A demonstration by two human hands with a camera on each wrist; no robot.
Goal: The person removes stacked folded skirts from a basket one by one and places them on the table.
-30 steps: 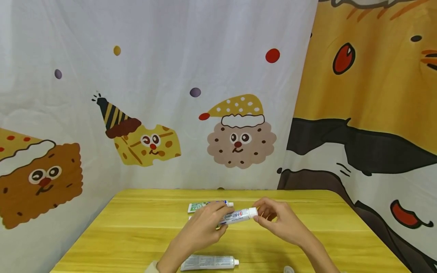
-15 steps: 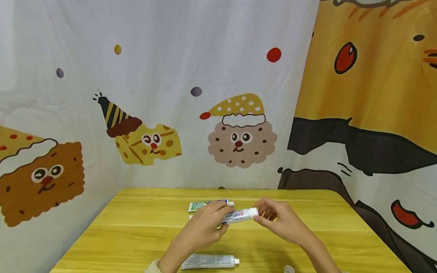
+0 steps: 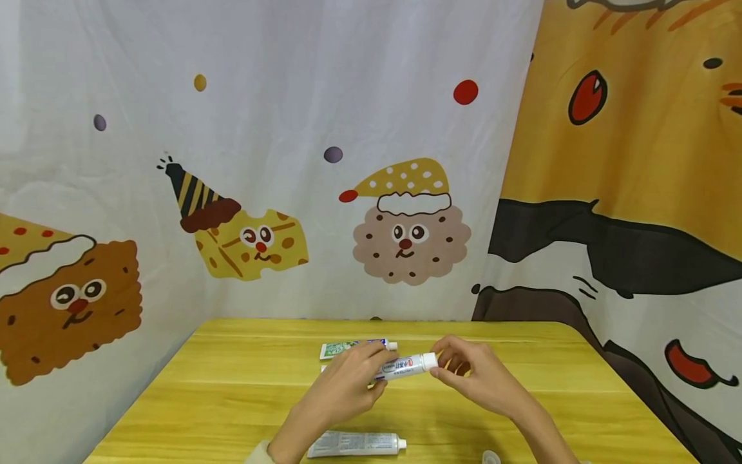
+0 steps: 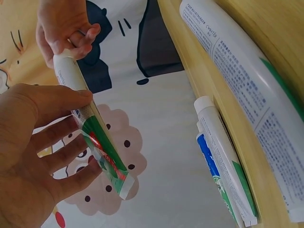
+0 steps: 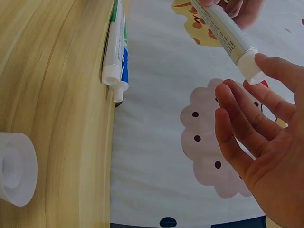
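My left hand [image 3: 350,380] grips a toothpaste tube [image 3: 402,367] above the table, thumb on one side and fingers on the other. The tube lies nearly level, its capped end pointing right and slightly up. On its white cap [image 3: 429,361] the thumb and index finger of my right hand [image 3: 481,377] pinch; the other fingers stay off it, bent loosely. The cap is on the tube in the right wrist view. Green and red print shows toward the tube's flat end [image 4: 126,187] in the left wrist view.
An uncapped white toothpaste tube [image 3: 353,444] lies near the front. Behind my left hand lie a green-and-blue tube [image 3: 333,350] with a bare nozzle and a capped white tube [image 4: 223,156]. A loose white cap [image 5: 19,168] stands on the wooden table [image 3: 232,386] at front right.
The hands and tube stay almost where they were, the right fingers still on the cap. The tube's printed label has turned slightly; the head view has shifted a little.
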